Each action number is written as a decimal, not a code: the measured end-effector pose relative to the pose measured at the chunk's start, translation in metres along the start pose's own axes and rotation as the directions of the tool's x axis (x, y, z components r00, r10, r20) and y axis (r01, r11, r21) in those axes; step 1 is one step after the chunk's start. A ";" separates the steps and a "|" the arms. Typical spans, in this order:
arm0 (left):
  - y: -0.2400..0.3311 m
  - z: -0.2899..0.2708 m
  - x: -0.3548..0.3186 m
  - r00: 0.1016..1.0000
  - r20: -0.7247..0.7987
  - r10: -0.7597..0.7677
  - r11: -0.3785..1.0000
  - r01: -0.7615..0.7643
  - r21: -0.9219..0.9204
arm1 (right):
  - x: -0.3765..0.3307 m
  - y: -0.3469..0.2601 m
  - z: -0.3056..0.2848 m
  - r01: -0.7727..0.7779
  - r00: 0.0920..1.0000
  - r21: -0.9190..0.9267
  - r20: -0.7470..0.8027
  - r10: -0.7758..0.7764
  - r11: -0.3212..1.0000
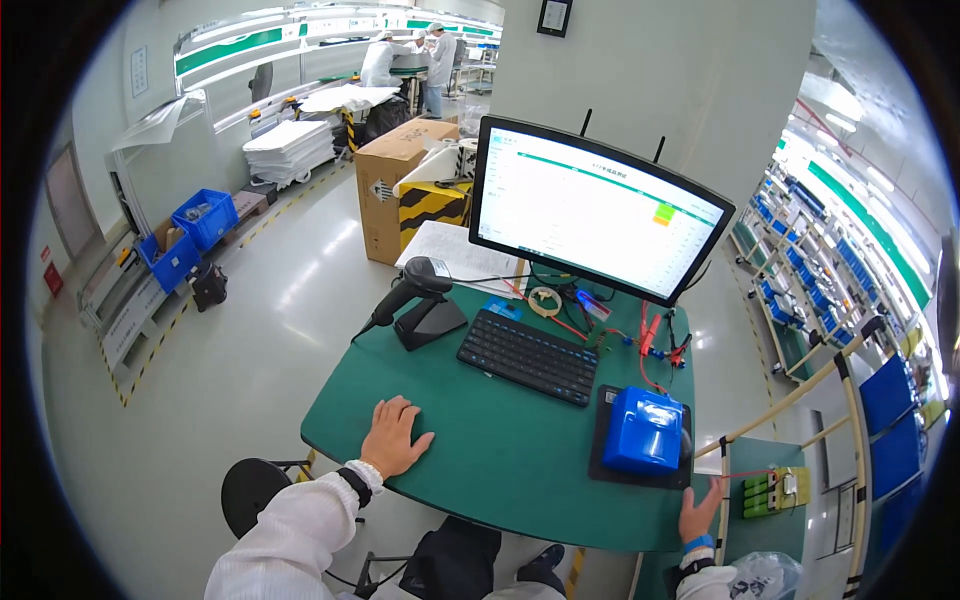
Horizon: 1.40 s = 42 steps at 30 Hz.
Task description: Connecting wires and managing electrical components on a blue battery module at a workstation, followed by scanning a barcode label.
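Note:
My left hand (397, 440) rests palm down on the green tabletop (460, 440) near its front left edge, fingers stretched and nothing in them. At the table's right edge is my right hand (698, 512), fingers apart and empty, just below a black mouse pad (600, 462). A glossy blue box-shaped pack (643, 432) lies on that pad. Farther in sit a black keyboard (530, 354) and a barcode scanner (420, 283) on a stand. Right of my right hand, a block of green cylindrical cells (765, 494) with a red wire stands on a lower surface.
A monitor (600, 210) stands at the back, with papers (460, 255), a tape roll (544, 302) and red clip leads (650, 330) before it. A stool (256, 497) is left of the table. Blue bins (205, 218) and a cardboard box (385, 190) stand beyond. People (437, 72) work far off.

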<state>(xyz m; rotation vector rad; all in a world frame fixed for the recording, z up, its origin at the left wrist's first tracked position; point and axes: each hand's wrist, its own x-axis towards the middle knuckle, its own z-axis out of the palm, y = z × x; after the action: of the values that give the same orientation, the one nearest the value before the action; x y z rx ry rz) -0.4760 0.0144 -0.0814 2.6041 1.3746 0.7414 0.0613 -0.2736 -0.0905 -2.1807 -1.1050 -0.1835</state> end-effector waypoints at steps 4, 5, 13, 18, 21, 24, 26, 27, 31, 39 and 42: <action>0.001 0.003 0.003 1.000 -0.010 0.011 1.000 -0.011 -0.013 | -0.054 -0.008 0.014 -0.022 0.997 -0.145 0.073 0.033 0.989; 0.001 0.003 0.004 1.000 -0.012 0.011 1.000 -0.012 -0.012 | -0.054 -0.012 0.014 -0.031 0.997 -0.150 0.070 0.042 0.988; 0.001 0.006 0.003 0.998 -0.051 0.041 0.999 -0.042 -0.015 | -0.048 -0.027 0.018 -0.144 0.989 -0.179 -0.051 0.137 0.973; 0.002 0.003 0.002 0.997 -0.046 0.060 0.997 -0.062 -0.035 | -0.050 -0.024 0.019 -0.148 0.988 -0.219 -0.001 0.152 0.964; 0.005 0.002 0.002 0.998 -0.010 0.064 0.998 -0.064 -0.012 | -0.056 -0.022 0.013 -0.162 0.985 -0.222 0.026 0.172 0.961; 0.004 -0.003 0.002 0.998 0.030 0.052 0.998 -0.052 0.026 | -0.054 -0.038 0.007 -0.197 0.974 -0.209 0.067 0.215 0.958; 0.007 -0.005 0.007 0.997 0.056 0.046 0.998 -0.048 0.027 | -0.053 -0.045 0.001 -0.240 0.962 -0.206 0.083 0.261 0.949; 0.006 -0.004 0.008 0.996 0.072 0.045 0.998 -0.048 0.039 | -0.055 -0.045 0.000 -0.239 0.960 -0.203 0.095 0.262 0.949; 0.005 -0.002 0.015 0.992 0.122 0.015 0.998 -0.023 0.064 | -0.055 -0.045 0.000 -0.279 0.944 -0.216 0.116 0.309 0.936; 0.004 -0.002 0.018 0.991 0.109 0.078 0.994 -0.085 0.061 | -0.053 -0.045 -0.001 -0.204 0.973 -0.165 0.075 0.218 0.965; 0.004 0.001 0.015 0.988 0.088 0.124 0.990 -0.129 0.051 | -0.051 -0.044 -0.001 -0.233 0.969 -0.111 0.059 0.240 0.966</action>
<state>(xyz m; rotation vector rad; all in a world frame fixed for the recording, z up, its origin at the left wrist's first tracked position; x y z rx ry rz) -0.4660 0.0240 -0.0755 2.7535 1.2351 0.6071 -0.0046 -0.2900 -0.0882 -2.4069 -0.8796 -0.0563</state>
